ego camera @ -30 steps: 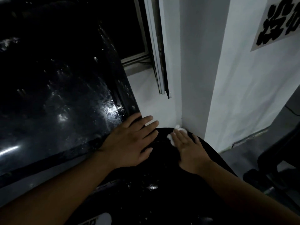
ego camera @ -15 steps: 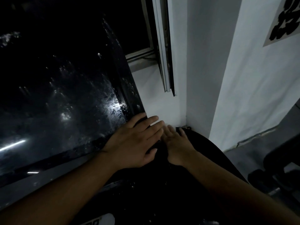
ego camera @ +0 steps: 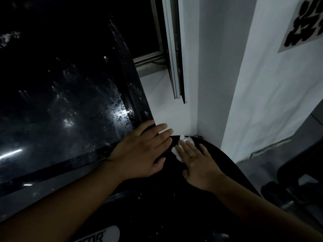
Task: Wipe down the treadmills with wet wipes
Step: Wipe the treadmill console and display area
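Mostly dark scene. One treadmill: its black rounded top fills the lower centre, with the far edge tucked tight into a wall corner, so little room past the fingertips. To the left a big glossy screen, wet-speckled, with its right frame edge ending just at the left hand. White wall on the right with one sign of black characters, cut off by the picture edge. One window frame hangs above the corner. Open floor lies to the right of the treadmill, then dark equipment, type unclear.

Two hands, both bare. Left hand lies flat, palm down, fingers spread a little and straight, holding nothing, resting over the screen's lower right corner and onto the treadmill top. Right hand also flat, fingers extended and pressed down on one white wipe; not pinched, just pinned under the fingers. Wipe is crumpled, showing at the fingertips and on the hand's left side, on the treadmill top near the corner, just beside the left hand's fingertips.
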`<state>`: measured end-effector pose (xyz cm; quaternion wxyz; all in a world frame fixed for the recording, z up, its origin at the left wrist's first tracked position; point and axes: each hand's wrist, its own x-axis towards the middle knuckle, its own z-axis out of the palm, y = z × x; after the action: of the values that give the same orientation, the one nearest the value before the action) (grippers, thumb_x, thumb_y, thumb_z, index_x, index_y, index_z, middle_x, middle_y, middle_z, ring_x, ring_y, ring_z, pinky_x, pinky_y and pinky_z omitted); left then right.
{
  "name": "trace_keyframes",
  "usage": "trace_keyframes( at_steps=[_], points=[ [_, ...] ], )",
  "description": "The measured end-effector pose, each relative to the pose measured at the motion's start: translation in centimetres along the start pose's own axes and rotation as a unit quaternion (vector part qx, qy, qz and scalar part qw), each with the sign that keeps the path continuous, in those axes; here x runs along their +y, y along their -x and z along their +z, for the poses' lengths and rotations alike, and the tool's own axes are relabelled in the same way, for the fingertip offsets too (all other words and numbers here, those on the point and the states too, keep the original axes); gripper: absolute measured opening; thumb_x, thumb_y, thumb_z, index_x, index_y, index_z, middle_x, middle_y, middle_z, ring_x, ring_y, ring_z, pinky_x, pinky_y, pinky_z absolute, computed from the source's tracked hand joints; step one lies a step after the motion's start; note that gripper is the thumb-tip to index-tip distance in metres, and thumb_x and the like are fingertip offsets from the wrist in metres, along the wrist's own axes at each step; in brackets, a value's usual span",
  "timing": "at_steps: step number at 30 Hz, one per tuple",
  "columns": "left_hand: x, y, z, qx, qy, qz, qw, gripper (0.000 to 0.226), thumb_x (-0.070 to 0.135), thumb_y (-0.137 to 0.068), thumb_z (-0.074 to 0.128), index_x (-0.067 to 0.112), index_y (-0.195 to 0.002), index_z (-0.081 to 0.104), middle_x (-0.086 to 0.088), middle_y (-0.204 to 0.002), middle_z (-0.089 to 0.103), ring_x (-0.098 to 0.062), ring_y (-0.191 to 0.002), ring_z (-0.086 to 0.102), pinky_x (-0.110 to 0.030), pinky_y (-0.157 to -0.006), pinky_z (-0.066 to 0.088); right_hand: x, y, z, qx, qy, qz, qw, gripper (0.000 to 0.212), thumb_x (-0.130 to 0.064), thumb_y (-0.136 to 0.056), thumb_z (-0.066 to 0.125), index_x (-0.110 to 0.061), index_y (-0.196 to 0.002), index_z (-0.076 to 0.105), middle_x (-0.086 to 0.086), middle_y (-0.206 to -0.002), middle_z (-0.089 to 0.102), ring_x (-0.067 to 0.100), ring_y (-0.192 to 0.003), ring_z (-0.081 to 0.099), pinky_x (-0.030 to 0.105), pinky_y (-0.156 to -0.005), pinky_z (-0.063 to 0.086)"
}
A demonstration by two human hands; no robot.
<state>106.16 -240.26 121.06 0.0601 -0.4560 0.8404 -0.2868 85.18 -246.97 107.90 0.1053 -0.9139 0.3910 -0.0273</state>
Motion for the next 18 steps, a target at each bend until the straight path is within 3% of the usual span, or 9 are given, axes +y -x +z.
trace_keyframes(
  at_steps=[2, 5, 9, 11, 14, 18],
  points=[
    [0.0, -0.1, -0.1, -0.003, 0.001, -0.002, 1.000, 0.055, 0.046, -0.092, 0.053, 0.013, -0.134, 0.063, -0.005, -0.152, 0.051, -0.024, -0.144, 0.041, -0.046, -0.123, 0.022, 0.6, -0.7, -0.1, 0.025, -0.025, 0.054, 0.998, 0.085, -0.056, -0.083, 0.007, -0.023, -0.161, 0.013, 0.001, -0.170, 0.004, 0.019, -0.156, 0.002, 0.050, -0.122, 0.002],
    [0.1, 0.0, -0.2, 0.000, 0.000, -0.002, 1.000, 0.054, 0.045, -0.093, 0.052, 0.012, -0.134, 0.064, -0.005, -0.151, 0.052, -0.024, -0.144, 0.041, -0.045, -0.123, 0.020, -1.0, -3.5, 0.0, 0.073, -0.075, 0.090, 0.990, 0.077, -0.061, -0.092, 0.007, -0.026, -0.155, 0.031, 0.002, -0.166, 0.023, 0.021, -0.154, 0.014, 0.052, -0.122, 0.009],
    [0.1, 0.1, 0.1, 0.012, -0.003, -0.002, 1.000, 0.052, 0.044, -0.093, 0.053, 0.012, -0.132, 0.066, -0.006, -0.149, 0.054, -0.024, -0.142, 0.044, -0.045, -0.123, 0.022, -0.7, -2.9, 2.0, 0.173, -0.074, -0.012, 0.982, 0.056, -0.034, -0.092, 0.030, -0.018, -0.134, 0.063, 0.004, -0.143, 0.059, 0.023, -0.134, 0.053, 0.055, -0.111, 0.040],
    [0.1, 0.1, 0.3, 0.014, -0.004, -0.002, 1.000, 0.051, 0.043, -0.094, 0.053, 0.012, -0.132, 0.066, -0.006, -0.150, 0.053, -0.025, -0.142, 0.044, -0.045, -0.123, 0.022, 0.6, -2.5, 2.5, 0.235, -0.069, -0.039, 0.969, 0.049, -0.024, -0.088, 0.039, -0.015, -0.124, 0.070, 0.005, -0.131, 0.068, 0.024, -0.121, 0.064, 0.055, -0.104, 0.045],
    [0.1, 0.1, 0.4, 0.023, -0.003, 0.001, 1.000, 0.050, 0.042, -0.095, 0.052, 0.012, -0.132, 0.066, -0.006, -0.150, 0.053, -0.027, -0.142, 0.044, -0.047, -0.122, 0.024, 0.1, -3.1, 2.0, 0.241, -0.106, -0.033, 0.964, 0.050, -0.021, -0.086, 0.039, -0.014, -0.126, 0.070, 0.006, -0.131, 0.067, 0.026, -0.121, 0.064, 0.059, -0.105, 0.041],
    [0.1, 0.2, 0.6, 0.027, -0.006, 0.002, 1.000, 0.049, 0.042, -0.095, 0.052, 0.013, -0.132, 0.067, -0.006, -0.151, 0.052, -0.026, -0.143, 0.044, -0.047, -0.122, 0.023, -1.5, -0.3, 3.9, 0.190, -0.116, -0.116, 0.968, 0.056, -0.018, -0.090, 0.036, -0.014, -0.142, 0.055, 0.004, -0.148, 0.054, 0.020, -0.138, 0.049, 0.054, -0.116, 0.029]
  ],
)
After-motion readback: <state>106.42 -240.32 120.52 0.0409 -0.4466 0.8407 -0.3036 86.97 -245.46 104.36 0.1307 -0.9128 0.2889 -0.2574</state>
